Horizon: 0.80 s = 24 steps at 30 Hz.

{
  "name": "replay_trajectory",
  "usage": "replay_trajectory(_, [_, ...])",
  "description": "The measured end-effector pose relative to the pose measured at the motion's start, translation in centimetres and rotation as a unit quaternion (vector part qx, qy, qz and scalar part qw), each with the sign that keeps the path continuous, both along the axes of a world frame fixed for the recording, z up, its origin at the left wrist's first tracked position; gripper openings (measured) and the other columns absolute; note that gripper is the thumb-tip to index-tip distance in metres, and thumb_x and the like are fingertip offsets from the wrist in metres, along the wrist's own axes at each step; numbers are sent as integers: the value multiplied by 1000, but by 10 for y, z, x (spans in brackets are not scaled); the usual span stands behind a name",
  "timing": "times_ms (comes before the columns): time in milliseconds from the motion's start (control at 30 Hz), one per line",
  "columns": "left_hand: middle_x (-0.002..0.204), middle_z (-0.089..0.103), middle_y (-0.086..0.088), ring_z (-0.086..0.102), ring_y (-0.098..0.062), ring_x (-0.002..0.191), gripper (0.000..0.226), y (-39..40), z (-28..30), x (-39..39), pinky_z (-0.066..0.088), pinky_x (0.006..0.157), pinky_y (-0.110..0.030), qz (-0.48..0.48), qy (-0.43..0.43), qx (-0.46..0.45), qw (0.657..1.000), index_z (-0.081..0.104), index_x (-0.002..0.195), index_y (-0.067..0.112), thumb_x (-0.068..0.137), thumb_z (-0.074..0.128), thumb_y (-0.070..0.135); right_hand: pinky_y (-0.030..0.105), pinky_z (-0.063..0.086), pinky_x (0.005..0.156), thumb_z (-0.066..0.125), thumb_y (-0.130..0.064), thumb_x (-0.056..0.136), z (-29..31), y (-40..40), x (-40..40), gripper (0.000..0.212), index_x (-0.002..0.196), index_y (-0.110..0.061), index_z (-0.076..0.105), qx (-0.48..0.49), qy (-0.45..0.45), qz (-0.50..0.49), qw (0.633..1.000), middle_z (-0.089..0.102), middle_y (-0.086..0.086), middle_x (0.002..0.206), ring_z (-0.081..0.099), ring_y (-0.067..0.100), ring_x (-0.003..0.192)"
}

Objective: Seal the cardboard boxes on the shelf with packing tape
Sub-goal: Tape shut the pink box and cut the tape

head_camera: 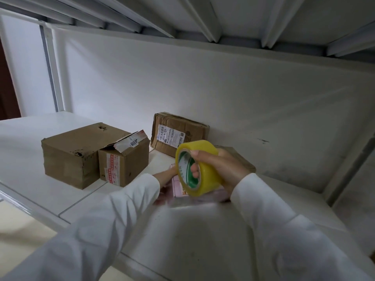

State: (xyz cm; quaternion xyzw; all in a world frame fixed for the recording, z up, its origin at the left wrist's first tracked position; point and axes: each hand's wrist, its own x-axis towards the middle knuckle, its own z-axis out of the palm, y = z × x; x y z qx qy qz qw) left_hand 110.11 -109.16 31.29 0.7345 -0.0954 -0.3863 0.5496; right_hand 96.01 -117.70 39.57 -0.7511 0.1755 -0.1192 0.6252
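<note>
My right hand (221, 169) grips the yellow tape roll (197, 168) at centre frame; my left hand (166, 176) seems to hold the pink box (182, 188) beneath, half hidden. If the box slides, the tape may wrinkle.

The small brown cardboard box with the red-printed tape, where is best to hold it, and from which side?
Grip the small brown cardboard box from above, across its front and back walls. Its left wall sits against the large brown cardboard box, so there is no finger room there, and its lifted top flap is too loose to hold.
</note>
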Motion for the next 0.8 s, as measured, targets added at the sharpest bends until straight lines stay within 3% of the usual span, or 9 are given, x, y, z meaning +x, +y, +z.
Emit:
replay_trajectory(67, [68,66,-12,56,-24,69,54,-3,-8,-6,51,59,-20,44,24,-71,996,60,81,5,86,50,58,34,57,73,75,-37,72,1,2,10,32,90,-12,67,-18,1,-24,1000,69,2,67,65,18,64])
replay_trajectory(133, [102,70,-17,60,-30,92,68,-5,-14,-3,54,82,-27,49,-23,-77,996,61,106,4,81,50,66,40,56,82,74,-43,71,6,5,14,33,89,-16,69,-29,19,-50,998,70,2,67,66,20,70])
replay_trajectory(167, [128,59,-15,55,-32,112,75,-3,-14,-1,45,99,-34,48,-76,-63,994,53,125,7,80,50,67,37,57,80,71,-42,77,10,6,14,25,85,-18,68,-33,17,-55,998,70,1,64,66,19,68])
replay_trajectory(233, [149,37,-8,39,-27,134,62,5,-13,2,29,112,-37,40,-171,-70,982,33,145,17,94,46,49,32,55,74,66,-39,83,16,5,15,18,80,-21,66,-30,14,-49,998,69,0,64,66,18,67])
replay_trajectory(433, [142,44,-6,42,-22,129,48,18,-13,5,32,110,-37,20,-209,-181,961,30,144,23,99,43,30,37,55,81,67,-44,80,15,7,31,20,80,-24,65,-39,24,-33,998,68,-3,58,65,19,70])
replay_trajectory(600, [129,49,6,46,-12,123,47,30,-33,6,37,104,-27,-38,-268,-199,942,34,137,27,94,53,26,48,51,92,70,-51,73,9,5,43,32,90,-24,65,-59,47,-46,996,71,5,92,67,28,93])
replay_trajectory(667, [129,50,11,48,-7,120,78,35,-40,5,43,100,-23,-80,-334,-132,930,36,134,32,66,70,50,47,52,92,68,-47,77,7,1,42,26,87,-24,65,-46,51,-51,996,72,6,89,67,27,92])
replay_trajectory(733, [149,33,7,36,-12,134,131,30,-42,7,38,107,-33,-95,-403,-34,910,14,148,26,41,77,66,42,54,88,67,-42,81,8,-3,41,19,79,-23,63,-43,41,-55,997,71,3,74,68,25,83])
replay_trajectory(800, [154,24,5,31,-18,138,147,19,-35,4,36,110,-41,-76,-419,3,905,-3,150,29,34,79,71,39,55,83,67,-41,81,9,-2,40,19,76,-23,61,-45,38,-67,996,69,-1,63,67,20,74])
